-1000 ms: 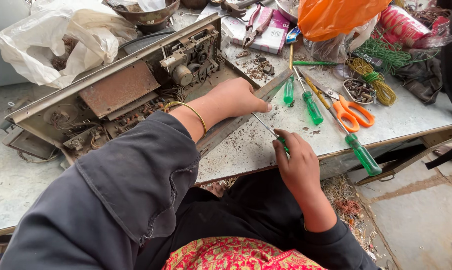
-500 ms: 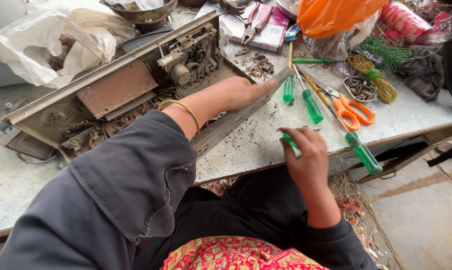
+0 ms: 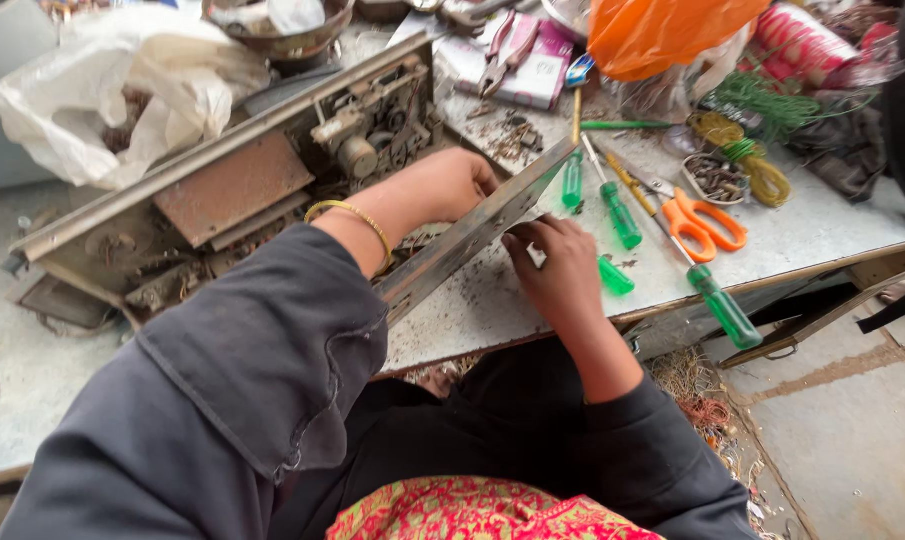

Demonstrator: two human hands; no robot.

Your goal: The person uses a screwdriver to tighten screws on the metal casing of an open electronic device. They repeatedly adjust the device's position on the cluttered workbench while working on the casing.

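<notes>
Your left hand [image 3: 452,185] grips the far side of the old metal chassis [image 3: 272,190] at the bench [image 3: 822,225] centre; keep it braced there. Your right hand [image 3: 562,265] has its fingers pinched around a green-handled screwdriver [image 3: 612,275], tip hidden against the chassis rail. Hold the tool square to the rail and press before turning, I judge. At two o'clock lie three more green screwdrivers, one yellow one, one pair of orange scissors [image 3: 702,222] and one pair of pliers [image 3: 500,50].
</notes>
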